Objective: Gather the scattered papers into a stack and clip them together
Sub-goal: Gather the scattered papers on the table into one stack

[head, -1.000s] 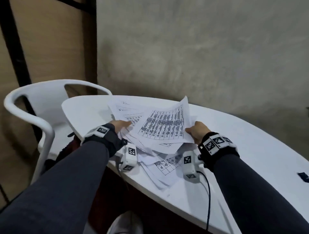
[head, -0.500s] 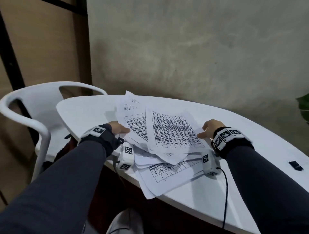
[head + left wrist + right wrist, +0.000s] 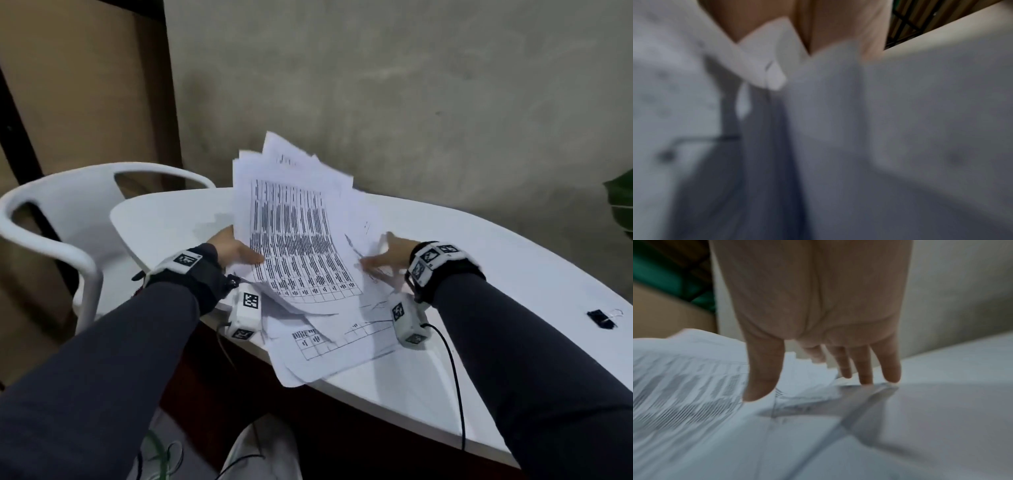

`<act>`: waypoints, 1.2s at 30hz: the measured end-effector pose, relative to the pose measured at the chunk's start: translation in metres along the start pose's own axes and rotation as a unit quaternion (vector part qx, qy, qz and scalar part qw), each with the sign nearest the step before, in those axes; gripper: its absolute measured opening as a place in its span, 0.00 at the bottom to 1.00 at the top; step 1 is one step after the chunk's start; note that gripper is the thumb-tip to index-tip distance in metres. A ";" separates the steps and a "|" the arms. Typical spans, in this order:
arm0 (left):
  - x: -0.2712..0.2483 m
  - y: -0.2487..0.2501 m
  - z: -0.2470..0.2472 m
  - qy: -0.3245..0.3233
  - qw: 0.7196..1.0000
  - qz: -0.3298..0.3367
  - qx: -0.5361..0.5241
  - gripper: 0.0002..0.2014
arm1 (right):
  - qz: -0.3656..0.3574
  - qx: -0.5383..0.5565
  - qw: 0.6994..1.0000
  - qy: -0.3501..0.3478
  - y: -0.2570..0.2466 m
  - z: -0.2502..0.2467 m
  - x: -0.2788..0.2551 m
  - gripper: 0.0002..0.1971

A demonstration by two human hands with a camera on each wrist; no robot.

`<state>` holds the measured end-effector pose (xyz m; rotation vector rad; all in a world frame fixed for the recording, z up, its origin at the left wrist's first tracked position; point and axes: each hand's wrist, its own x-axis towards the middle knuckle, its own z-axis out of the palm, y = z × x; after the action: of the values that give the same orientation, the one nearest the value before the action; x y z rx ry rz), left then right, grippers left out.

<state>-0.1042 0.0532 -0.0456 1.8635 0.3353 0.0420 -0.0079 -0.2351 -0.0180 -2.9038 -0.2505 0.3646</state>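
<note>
Gripping a sheaf of papers by its left side, the left hand has its thumb lying across the printed top sheet, the sheaf tilted up off the table near its left end. The right hand has straight, spread fingers, tips on sheets lying flat. More sheets overhang the near edge. A binder clip lies near the right edge, well apart. A white chair stands left.

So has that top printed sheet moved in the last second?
Yes. The top printed sheet has swung up from lying over the pile to standing tilted above the white table, held by the left hand.
</note>
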 end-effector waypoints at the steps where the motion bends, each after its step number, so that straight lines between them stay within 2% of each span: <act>1: -0.005 0.007 -0.002 0.002 1.000 0.016 -0.022 0.32 | 0.020 0.056 0.998 0.024 0.007 -0.002 -0.004 0.47; 3: -0.007 0.019 -0.005 0.008 0.998 0.030 -0.047 0.28 | 0.038 0.218 0.974 0.043 0.024 -0.002 -0.006 0.43; 5: -0.006 0.030 -0.008 0.000 0.997 0.039 -0.060 0.27 | 0.000 0.400 0.916 0.038 0.034 -0.004 -0.012 0.43; 6: -0.006 0.035 -0.007 -0.009 0.997 0.046 -0.061 0.22 | -0.020 0.459 0.888 0.034 0.037 -0.006 -0.014 0.46; 7: -0.004 0.039 -0.006 -0.021 0.996 0.061 -0.068 0.17 | -0.019 0.485 0.874 0.035 0.040 -0.010 -0.013 0.51; 8: -0.001 0.044 -0.005 -0.030 0.994 0.074 -0.077 0.14 | -0.029 0.497 0.866 0.040 0.041 -0.018 -0.018 0.52; 10: -0.004 0.060 -0.001 -0.036 0.991 0.092 -0.085 0.13 | -0.069 0.517 0.852 0.053 0.042 -0.037 -0.029 0.35; 11: -0.001 0.066 -0.001 -0.035 0.989 0.104 -0.094 0.12 | -0.096 0.534 0.839 0.042 0.046 -0.046 -0.029 0.32; 13: -0.006 0.086 0.000 -0.023 0.985 0.128 -0.110 0.11 | -0.131 0.544 0.828 0.036 0.050 -0.067 -0.042 0.35; 15: -0.009 0.107 0.001 -0.012 0.978 0.153 -0.143 0.15 | -0.155 0.540 0.826 0.048 0.050 -0.086 -0.056 0.21; 16: -0.015 0.117 0.003 -0.011 0.974 0.163 -0.159 0.18 | -0.160 0.526 0.833 0.057 0.046 -0.094 -0.065 0.13; 17: -0.020 0.126 0.007 -0.003 0.971 0.169 -0.170 0.22 | -0.153 0.502 0.847 0.080 0.045 -0.101 -0.065 0.12; 18: -0.024 0.136 0.012 0.016 0.968 0.172 -0.183 0.26 | -0.154 0.475 0.857 0.124 0.043 -0.107 -0.066 0.16; 19: -0.023 0.140 0.016 0.043 0.963 0.179 -0.198 0.28 | -0.153 0.463 0.852 0.188 0.042 -0.108 -0.062 0.21; 20: -0.022 0.144 0.022 0.068 0.957 0.187 -0.211 0.30 | -0.157 0.465 0.835 0.249 0.039 -0.108 -0.063 0.23; 21: -0.025 0.145 0.029 0.090 0.953 0.192 -0.214 0.31 | -0.167 0.491 0.806 0.286 0.036 -0.101 -0.058 0.22; 22: -0.028 0.145 0.035 0.097 0.952 0.192 -0.219 0.32 | -0.170 0.512 0.789 0.294 0.032 -0.093 -0.060 0.19; 23: -0.028 0.141 0.040 0.110 0.949 0.191 -0.224 0.33 | -0.174 0.536 0.784 0.261 0.033 -0.083 -0.054 0.19; 26: -0.028 0.126 0.043 0.081 0.946 0.191 -0.248 0.25 | -0.164 0.552 0.807 0.129 0.042 -0.055 -0.053 0.28; 27: -0.026 0.119 0.041 0.062 0.950 0.191 -0.241 0.23 | -0.158 0.548 0.814 0.110 0.052 -0.052 -0.048 0.32; 28: -0.026 0.115 0.040 0.036 0.952 0.193 -0.236 0.24 | -0.155 0.549 0.815 0.098 0.060 -0.051 -0.046 0.29; 29: -0.022 0.110 0.038 0.020 0.954 0.191 -0.228 0.26 | -0.155 0.570 0.802 0.091 0.062 -0.052 -0.049 0.22; 31: -0.014 0.103 0.036 0.003 0.957 0.186 -0.223 0.33 | -0.169 0.639 0.747 0.068 0.066 -0.052 -0.048 0.15; 32: -0.015 0.103 0.038 -0.001 0.958 0.186 -0.220 0.32 | -0.177 0.660 0.727 0.065 0.063 -0.051 -0.050 0.12; 33: -0.017 0.103 0.040 -0.003 0.960 0.182 -0.212 0.27 | -0.180 0.661 0.724 0.075 0.058 -0.049 -0.052 0.09; 34: -0.019 0.105 0.043 -0.009 0.963 0.180 -0.198 0.23 | -0.174 0.649 0.735 0.095 0.053 -0.048 -0.052 0.07; 35: -0.020 0.107 0.045 -0.008 0.969 0.177 -0.174 0.21 | -0.164 0.631 0.748 0.123 0.049 -0.046 -0.050 0.11; 36: -0.026 0.111 0.048 -0.008 0.974 0.177 -0.141 0.25 | -0.151 0.607 0.764 0.155 0.045 -0.047 -0.047 0.20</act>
<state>-0.0964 -0.0287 0.0473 1.6190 -0.0190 0.3020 -0.0343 -0.2963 0.0270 -1.5467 -0.2731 -0.0491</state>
